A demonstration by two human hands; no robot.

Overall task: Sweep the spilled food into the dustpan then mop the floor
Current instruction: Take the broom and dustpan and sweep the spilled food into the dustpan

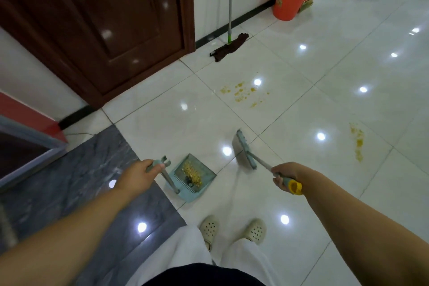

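Sweep part-done: yellow food crumbs [192,173] sit in pale-blue plastic dustpan [204,182], left hand [137,175] curled round its handle, right hand [286,175] gripping the grey-headed broom [246,150]; yellow smears [243,93] remain on white tiled floor [325,76]; brown-cloth mop [228,47] untouched against wall.

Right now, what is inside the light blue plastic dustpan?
The light blue plastic dustpan holds a pile of yellow food crumbs with a few dark bits at its comb edge; anything beneath the pile is hidden.
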